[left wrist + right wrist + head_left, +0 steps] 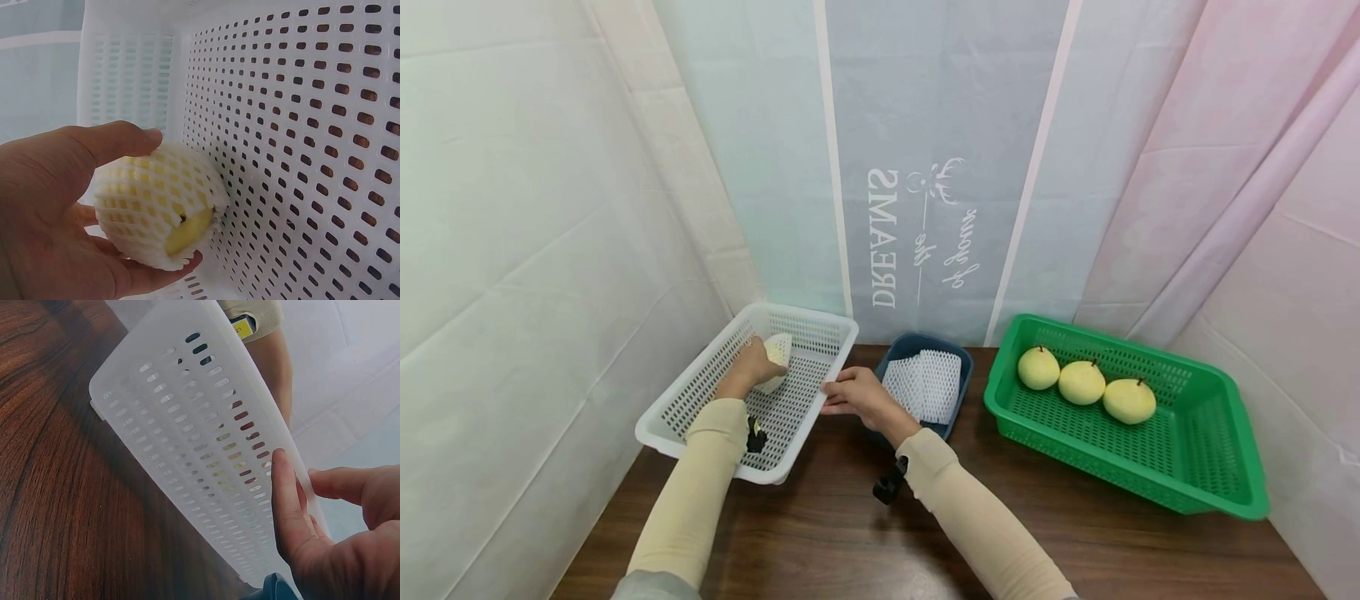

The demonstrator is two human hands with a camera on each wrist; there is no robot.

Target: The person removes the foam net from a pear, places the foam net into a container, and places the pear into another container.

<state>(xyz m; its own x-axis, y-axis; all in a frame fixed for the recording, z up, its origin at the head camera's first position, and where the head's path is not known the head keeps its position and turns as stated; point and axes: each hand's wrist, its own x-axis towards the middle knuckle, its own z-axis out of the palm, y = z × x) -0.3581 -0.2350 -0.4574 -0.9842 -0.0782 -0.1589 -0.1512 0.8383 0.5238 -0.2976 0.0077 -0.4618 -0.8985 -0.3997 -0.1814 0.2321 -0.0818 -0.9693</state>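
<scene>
My left hand [747, 368] reaches down inside the white plastic basket [847, 333] and grips a pear [190, 231] wrapped in a white foam net [147, 187]. In the left wrist view the thumb lies over the top of the net and the fingers curl beneath; some yellow skin shows at the net's open end, close against the perforated floor. At the basket's right side my right hand [863, 395] pinches the rim, thumb at the edge and fingers along the outer wall.
Right of the white basket, a dark blue bin [964, 367] holds white foam nets [938, 387]. Farther right, a green basket [1225, 492] contains three bare pears [1081, 383]. All stand on a dark wooden table [842, 533], with a curtain [775, 167] behind.
</scene>
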